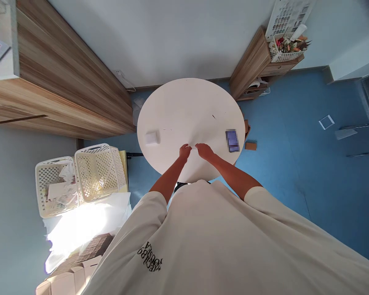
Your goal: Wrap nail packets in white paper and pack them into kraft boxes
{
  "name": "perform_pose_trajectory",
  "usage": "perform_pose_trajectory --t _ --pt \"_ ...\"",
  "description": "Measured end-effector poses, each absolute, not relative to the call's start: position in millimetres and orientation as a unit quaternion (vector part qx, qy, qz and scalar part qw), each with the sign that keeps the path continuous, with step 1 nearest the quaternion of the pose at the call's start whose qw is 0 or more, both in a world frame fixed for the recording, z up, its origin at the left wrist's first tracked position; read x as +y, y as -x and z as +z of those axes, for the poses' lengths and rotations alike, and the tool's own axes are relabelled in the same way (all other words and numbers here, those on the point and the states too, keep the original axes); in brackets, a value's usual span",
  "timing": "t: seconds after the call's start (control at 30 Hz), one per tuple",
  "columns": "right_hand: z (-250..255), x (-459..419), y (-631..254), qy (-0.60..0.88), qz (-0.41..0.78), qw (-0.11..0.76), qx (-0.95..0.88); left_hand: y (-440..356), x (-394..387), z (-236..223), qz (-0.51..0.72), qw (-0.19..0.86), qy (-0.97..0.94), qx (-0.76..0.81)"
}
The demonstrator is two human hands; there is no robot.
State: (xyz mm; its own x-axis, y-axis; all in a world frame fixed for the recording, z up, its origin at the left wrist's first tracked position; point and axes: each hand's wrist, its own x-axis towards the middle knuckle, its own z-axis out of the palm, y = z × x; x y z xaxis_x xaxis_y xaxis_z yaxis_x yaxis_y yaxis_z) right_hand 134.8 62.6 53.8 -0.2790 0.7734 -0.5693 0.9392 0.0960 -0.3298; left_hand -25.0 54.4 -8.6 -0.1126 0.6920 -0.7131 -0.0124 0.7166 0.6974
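Blue flooring (283,164) spread across the right side of the frame, and a round white table (187,102) stood at the centre against a pale wall (178,37). Near the table's lower edge, just below the middle of the frame, the left hand (185,151) and the right hand (204,151) faced each other with a narrow gap between them. A small pale strip (193,148) bridged that gap, and the fingertips of both hands appeared pinched on its ends; its material was too small to tell. On the table's left part lay a white stack (151,138), apart from the hands, and on its right part a purple-blue packet (232,141), its surface blurred into blocks. Two white perforated baskets, one nearer the table (99,176) and one farther left (57,188), sat at the lower left.

Judging from the pose, the step in hand was two-handed handling of the strip, with nothing else on the table touched. From there, any next move called for light, even fingertip pressure on both ends, since so slight a piece could slip or bend
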Motion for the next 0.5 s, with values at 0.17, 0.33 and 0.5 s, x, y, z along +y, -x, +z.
perform_pose_trajectory --t 0.17,0.33,0.5 --pt "52.1 60.2 -132.9 -0.585 -0.307 0.134 0.738 27.8 56.8 -4.6 0.273 0.644 -0.192 0.688" --pt "49.0 59.5 -132.9 -0.561 -0.275 0.149 0.766 29.2 57.1 -3.4 0.278 0.653 -0.155 0.687" --pt "45.5 55.0 -132.7 -0.555 -0.267 0.127 0.777 25.4 56.5 -3.7 0.294 0.658 -0.121 0.683"
